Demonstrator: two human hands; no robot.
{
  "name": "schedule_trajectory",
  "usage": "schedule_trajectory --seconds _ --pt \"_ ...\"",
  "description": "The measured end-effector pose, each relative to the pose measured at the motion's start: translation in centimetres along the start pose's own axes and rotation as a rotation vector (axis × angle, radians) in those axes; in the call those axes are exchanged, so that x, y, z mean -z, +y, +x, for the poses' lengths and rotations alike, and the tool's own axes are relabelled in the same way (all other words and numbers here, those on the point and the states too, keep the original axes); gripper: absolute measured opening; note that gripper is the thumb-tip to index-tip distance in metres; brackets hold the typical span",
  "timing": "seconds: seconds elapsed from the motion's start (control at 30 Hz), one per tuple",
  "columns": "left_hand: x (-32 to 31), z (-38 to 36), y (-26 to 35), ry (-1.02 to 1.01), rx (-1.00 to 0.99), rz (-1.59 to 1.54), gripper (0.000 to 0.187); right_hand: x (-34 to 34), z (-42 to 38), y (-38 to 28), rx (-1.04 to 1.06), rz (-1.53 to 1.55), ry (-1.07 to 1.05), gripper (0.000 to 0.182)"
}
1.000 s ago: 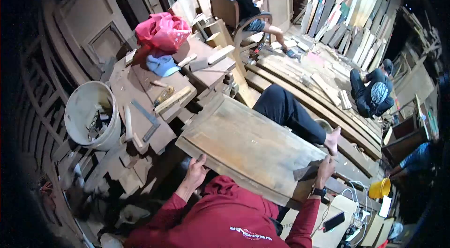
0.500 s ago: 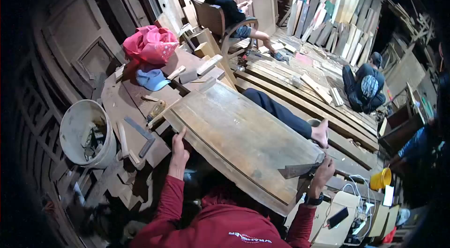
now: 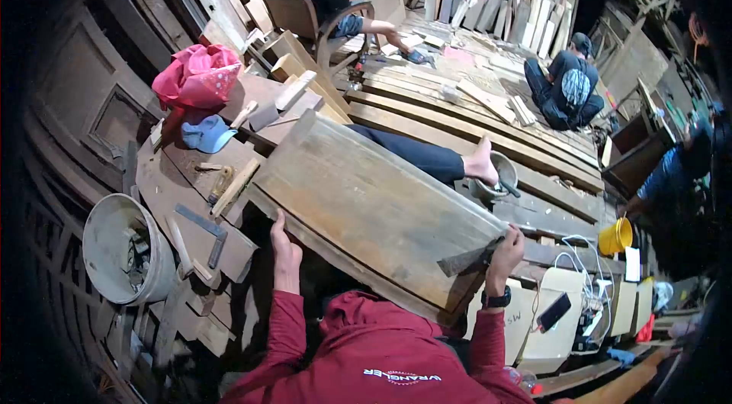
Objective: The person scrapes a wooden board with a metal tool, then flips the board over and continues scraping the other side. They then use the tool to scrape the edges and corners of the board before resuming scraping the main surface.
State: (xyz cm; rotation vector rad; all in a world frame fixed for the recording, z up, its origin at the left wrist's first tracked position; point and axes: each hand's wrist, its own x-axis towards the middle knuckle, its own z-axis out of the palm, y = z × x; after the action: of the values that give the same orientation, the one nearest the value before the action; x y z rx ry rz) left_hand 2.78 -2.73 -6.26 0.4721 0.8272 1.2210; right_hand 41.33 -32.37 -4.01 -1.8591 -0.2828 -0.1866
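A broad wooden panel [image 3: 374,198] with a groove along its near edge lies slanted in front of me. My left hand [image 3: 287,253] is closed at its near left edge, thumb on top and fingers hidden beneath. At the right end, my right hand [image 3: 505,253] is closed around a dark flat blade [image 3: 463,260] that lies against the panel's face. That hand also touches the panel's edge; how much of the panel it grips is hidden. A metal square [image 3: 207,232] and a wooden plane-like tool [image 3: 223,186] rest on the bench to the left.
A white bucket [image 3: 126,251] with scraps stands left of the bench [image 3: 164,190]. A pink bag [image 3: 197,76] and blue cap [image 3: 207,134] lie behind. A bare foot [image 3: 482,162] is near a bowl [image 3: 499,179]. Phone [image 3: 554,312] and cables lie right. Other people sit beyond.
The view has shifted, with the surroundings sliding left. The panel appears flatter and turned slightly, with both hands still at its ends. The person seated on the floor has straightened up.
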Motion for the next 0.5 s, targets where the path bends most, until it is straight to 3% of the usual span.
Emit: schedule_trajectory --seconds 0.27,0.4,0.5 --pt "0.2 -0.7 0.5 0.070 -0.070 0.140 0.051 -1.3 1.1 -2.1 -0.024 -0.126 -0.063 0.027" --pt "-2.0 -0.8 2.3 0.087 -0.117 0.216 0.051 -0.6 0.6 -0.6 -0.028 -0.009 -0.085 0.025" --pt "-3.2 -0.4 2.8 0.050 -0.147 0.232 0.048 -0.1 -0.8 -1.7 -0.218 0.109 -0.093 0.026"
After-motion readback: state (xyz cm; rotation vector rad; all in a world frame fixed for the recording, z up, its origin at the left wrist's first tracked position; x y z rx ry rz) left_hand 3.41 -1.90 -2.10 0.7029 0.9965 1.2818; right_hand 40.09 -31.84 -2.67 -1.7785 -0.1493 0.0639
